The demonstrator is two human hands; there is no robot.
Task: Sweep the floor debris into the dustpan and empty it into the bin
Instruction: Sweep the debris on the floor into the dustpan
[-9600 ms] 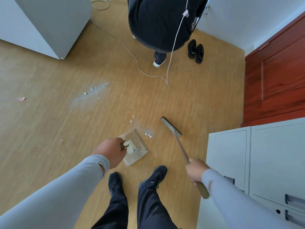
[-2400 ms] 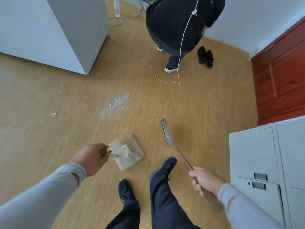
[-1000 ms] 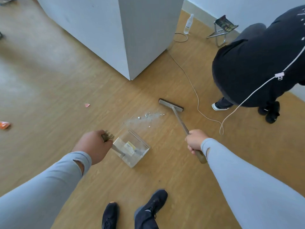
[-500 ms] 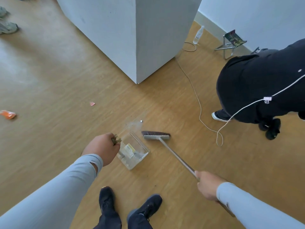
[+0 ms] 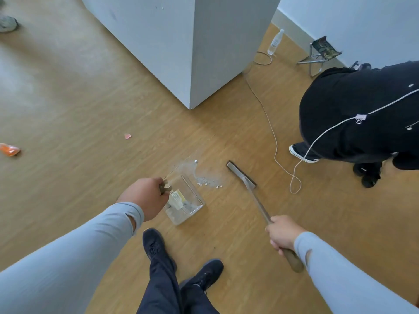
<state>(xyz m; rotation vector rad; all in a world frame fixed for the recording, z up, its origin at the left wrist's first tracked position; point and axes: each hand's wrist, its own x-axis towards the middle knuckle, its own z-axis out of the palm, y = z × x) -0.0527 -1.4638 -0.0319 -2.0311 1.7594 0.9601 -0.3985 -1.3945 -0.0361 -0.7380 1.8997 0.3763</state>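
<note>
From the head view, the left hand [image 5: 145, 198] grips the handle of the clear dustpan [image 5: 184, 203] resting on the wood floor [image 5: 68, 109], and the right hand [image 5: 282, 234] is clamped round the broom [image 5: 241, 174] handle, its head just beyond the white debris [image 5: 207, 181] at the pan's mouth; I judge short, low strokes toward the lip, pan pressed flat, work best. A white cable [image 5: 275, 146], a crouching person [image 5: 360, 114] and a grey cabinet [image 5: 192, 41] crowd the far side; pink [image 5: 127, 136] and orange [image 5: 9, 150] scraps lie well apart leftward

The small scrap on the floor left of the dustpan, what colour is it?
Pink. The scrap shows best in the head view, the only one.
</note>
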